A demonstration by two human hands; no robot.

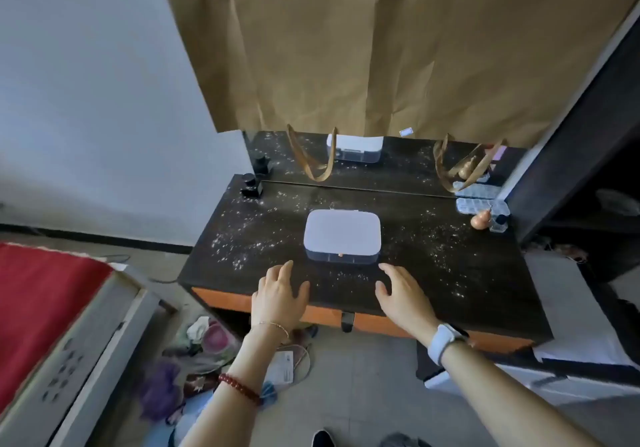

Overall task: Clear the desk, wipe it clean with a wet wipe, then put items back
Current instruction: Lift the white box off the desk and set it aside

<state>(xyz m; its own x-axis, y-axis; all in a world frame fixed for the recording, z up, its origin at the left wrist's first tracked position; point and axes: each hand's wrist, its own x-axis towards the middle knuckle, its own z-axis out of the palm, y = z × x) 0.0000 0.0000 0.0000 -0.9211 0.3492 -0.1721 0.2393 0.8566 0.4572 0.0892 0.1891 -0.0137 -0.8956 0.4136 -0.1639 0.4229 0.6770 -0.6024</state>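
A dark desk [263, 238] with an orange front edge is sprinkled with white specks. In its middle stands a clear plastic box with a white lid [342, 233]. My left hand [280, 296] hovers over the desk's front edge, just left of the box, fingers relaxed and empty. To the right of the box my right hand [403, 296] is held the same way, a white watch on its wrist. Neither hand touches the box. A small black bottle [251, 185] stands at the back left corner. At the back right lie a brown gourd [480, 219] and clear compartment cases [479, 200].
A mirror [398, 164] behind the desk reflects the box, and brown paper [346, 48] covers its upper part. A brown strap [311, 159] hangs at the mirror. Clutter [207, 342] lies on the floor under the desk. A red-covered bed [45, 308] is left, a dark cabinet [588, 134] right.
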